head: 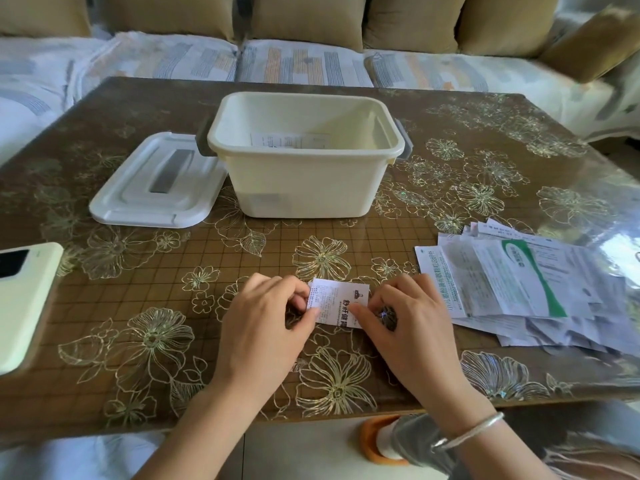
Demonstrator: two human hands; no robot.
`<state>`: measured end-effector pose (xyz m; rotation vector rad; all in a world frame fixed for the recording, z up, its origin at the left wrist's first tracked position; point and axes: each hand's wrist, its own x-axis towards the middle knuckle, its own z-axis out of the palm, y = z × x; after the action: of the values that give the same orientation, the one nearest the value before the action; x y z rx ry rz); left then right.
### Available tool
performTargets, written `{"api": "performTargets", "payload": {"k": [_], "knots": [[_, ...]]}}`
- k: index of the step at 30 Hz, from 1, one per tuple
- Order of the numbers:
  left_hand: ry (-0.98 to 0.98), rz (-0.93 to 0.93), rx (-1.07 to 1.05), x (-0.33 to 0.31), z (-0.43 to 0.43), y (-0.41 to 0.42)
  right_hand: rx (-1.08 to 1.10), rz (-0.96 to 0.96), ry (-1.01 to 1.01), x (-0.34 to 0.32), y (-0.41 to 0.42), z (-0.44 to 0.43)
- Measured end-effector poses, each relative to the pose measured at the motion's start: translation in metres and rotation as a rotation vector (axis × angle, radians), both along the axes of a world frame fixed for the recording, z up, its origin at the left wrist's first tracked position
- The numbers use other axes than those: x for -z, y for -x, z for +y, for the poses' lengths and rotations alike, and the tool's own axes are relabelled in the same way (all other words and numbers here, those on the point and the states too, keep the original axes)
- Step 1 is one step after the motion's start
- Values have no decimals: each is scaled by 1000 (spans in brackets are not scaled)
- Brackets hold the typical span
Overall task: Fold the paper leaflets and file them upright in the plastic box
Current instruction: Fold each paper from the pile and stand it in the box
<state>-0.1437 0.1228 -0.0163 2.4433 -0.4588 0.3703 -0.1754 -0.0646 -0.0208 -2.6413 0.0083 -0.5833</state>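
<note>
A small folded white leaflet [337,301] with printed text lies on the table near its front edge. My left hand [266,317] pinches its left edge with curled fingers and thumb. My right hand [405,317] pinches its right side, thumb on top of the paper. The cream plastic box [304,181] stands open at the middle back, with one leaflet [289,140] leaning against its far inner wall. A loose pile of unfolded leaflets [530,285] is spread at the right, close to my right hand.
The box's white lid [156,181] lies flat to the left of the box. A pale phone [24,299] lies at the table's left edge. The table [173,306] has a glossy floral cover. A sofa with cushions runs behind it.
</note>
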Motion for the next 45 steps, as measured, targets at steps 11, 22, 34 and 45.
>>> {"api": "performTargets", "payload": {"k": [11, 22, 34, 45], "knots": [[-81, -106, 69, 1, -3, 0, -316, 16, 219, -18, -6, 2], [-51, -140, 275, -2, 20, -19, -528, 6, 248, -35, -29, -12], [165, -416, 55, -85, 26, -99, -424, -103, 29, -137, -120, 22], [215, -285, -180, -81, 45, -165, -277, 161, 250, -140, -251, 40]]}}
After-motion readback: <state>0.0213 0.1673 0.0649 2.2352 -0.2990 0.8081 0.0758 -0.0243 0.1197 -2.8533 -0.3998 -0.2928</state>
